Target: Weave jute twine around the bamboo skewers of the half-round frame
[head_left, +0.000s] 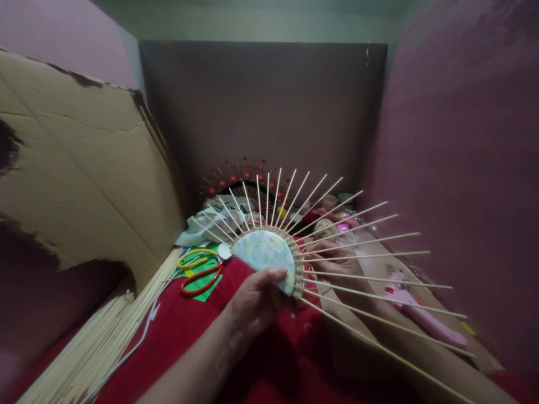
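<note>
Half-round fabric panel near centre of view, sticks radiating from ten to four o'clock. Left hand pinches panel at six o'clock; right hand behind sticks at three o'clock, grip cannot be determined.

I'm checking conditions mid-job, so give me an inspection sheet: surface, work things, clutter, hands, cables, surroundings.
Surface: red cloth, partly covered.
Work things: half-round floral panel, woven rim, sticks radiating outward.
Clutter: red handle, yellow handle and stick bundle left; pink glue gun right.
Hands: left hand grips panel; right hand behind sticks, contact unclear.
Cables: white strand beside stick bundle, possibly a cord.
Surroundings: torn cardboard left, purple wall right.
</note>
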Motion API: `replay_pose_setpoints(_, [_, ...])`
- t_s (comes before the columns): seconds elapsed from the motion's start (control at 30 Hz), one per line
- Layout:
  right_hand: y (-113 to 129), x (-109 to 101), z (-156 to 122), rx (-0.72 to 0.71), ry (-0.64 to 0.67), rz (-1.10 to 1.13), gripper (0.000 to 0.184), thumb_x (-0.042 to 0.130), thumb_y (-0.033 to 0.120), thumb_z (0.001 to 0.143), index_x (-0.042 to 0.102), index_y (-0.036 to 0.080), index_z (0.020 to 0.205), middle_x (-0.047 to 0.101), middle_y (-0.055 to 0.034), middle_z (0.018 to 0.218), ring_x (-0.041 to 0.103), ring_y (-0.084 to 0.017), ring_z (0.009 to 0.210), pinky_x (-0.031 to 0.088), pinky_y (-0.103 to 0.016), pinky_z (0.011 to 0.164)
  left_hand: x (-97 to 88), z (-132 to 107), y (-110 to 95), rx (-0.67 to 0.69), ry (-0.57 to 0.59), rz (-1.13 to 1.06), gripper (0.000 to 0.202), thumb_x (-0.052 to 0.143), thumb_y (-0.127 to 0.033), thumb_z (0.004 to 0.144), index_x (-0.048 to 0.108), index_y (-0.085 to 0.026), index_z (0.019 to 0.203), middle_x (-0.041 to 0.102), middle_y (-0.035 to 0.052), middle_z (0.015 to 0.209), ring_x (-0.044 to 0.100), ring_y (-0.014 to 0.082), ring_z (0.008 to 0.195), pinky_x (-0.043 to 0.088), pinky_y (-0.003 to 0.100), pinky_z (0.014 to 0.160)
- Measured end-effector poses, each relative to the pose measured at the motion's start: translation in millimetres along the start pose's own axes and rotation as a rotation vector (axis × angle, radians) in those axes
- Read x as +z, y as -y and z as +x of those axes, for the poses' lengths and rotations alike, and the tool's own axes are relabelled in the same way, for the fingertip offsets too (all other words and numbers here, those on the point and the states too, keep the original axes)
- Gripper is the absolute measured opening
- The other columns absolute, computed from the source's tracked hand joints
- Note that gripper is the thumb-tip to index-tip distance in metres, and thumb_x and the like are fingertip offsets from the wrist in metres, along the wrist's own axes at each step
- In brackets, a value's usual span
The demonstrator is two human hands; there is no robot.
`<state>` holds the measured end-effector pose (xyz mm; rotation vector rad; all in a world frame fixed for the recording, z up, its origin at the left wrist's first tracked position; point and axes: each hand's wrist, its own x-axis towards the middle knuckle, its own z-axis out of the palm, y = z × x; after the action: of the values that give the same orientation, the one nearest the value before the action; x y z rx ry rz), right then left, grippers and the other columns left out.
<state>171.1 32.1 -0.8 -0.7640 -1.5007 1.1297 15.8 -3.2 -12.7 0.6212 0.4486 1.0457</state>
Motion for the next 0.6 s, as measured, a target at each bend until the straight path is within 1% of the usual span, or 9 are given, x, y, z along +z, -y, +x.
replay_pose_setpoints(0.07, [-0.5,1.4,-0.8,-0.041,-0.067,-0.062,0.013,0.062,0.030,0.068,0.057,0.020,0.061,0.053,0.0007,0.062,0.046,-0.013,0.059,0.037,-0.028,0.054,1.0,0.8,0.4,0.042,-0.030,-0.022,0.017,0.047,-0.012,0.073,0.062,-0.004,0.072,0.064,0.0097,0.064,0.059,0.0162,0.055,0.048,0.027,0.052])
replay_pose_setpoints(0.17, [-4.8,0.5,-1.0,-0.073,-0.080,-0.091,0.013,0.059,0.032,0.070,0.057,0.021,0.064,0.055,0.0004,0.066,0.047,-0.014,0.061,0.037,-0.029,0.055,2.7,2.1,1.2,0.070,-0.069,-0.050,0.015,0.048,-0.010,0.072,0.062,-0.005,0.075,0.065,0.0085,0.067,0.058,0.0140,0.058,0.048,0.025,0.057])
replay_pose_setpoints(0.3, [-7.3,0.2,-0.1,-0.067,-0.098,-0.083,0.015,0.060,0.034,0.069,0.058,0.021,0.064,0.056,0.0003,0.065,0.048,-0.014,0.060,0.037,-0.029,0.056,3.0,3.1,1.8,0.102,-0.087,-0.050,0.014,0.049,-0.008,0.071,0.062,-0.005,0.077,0.064,0.0077,0.068,0.057,0.0132,0.058,0.047,0.025,0.056])
replay_pose_setpoints(0.4, [-3.4,2.7,-0.5,-0.049,-0.065,-0.059,0.014,0.061,0.034,0.068,0.061,0.020,0.066,0.058,-0.0002,0.067,0.051,-0.016,0.064,0.039,-0.030,0.059,2.3,2.9,2.1,0.078,-0.072,-0.002,0.015,0.048,-0.010,0.072,0.061,-0.004,0.077,0.063,0.0091,0.067,0.056,0.0150,0.056,0.046,0.027,0.051])
replay_pose_setpoints(0.47, [-1.0,4.4,-0.9,-0.030,-0.063,-0.047,0.014,0.060,0.033,0.068,0.062,0.019,0.067,0.058,-0.0009,0.066,0.052,-0.017,0.068,0.040,-0.030,0.063,2.4,2.6,2.6,0.066,-0.076,0.027,0.015,0.049,-0.011,0.072,0.061,-0.004,0.076,0.061,0.0083,0.065,0.055,0.0154,0.053,0.044,0.027,0.047])
replay_pose_setpoints(0.6, [-4.0,3.9,-0.2,0.014,-0.092,-0.042,0.014,0.060,0.033,0.068,0.062,0.019,0.069,0.059,-0.0019,0.067,0.053,-0.018,0.068,0.041,-0.031,0.064,4.4,1.7,4.0,0.114,-0.127,0.044,0.012,0.049,-0.011,0.072,0.059,-0.006,0.074,0.059,0.0052,0.062,0.053,0.0145,0.051,0.041,0.026,0.044])
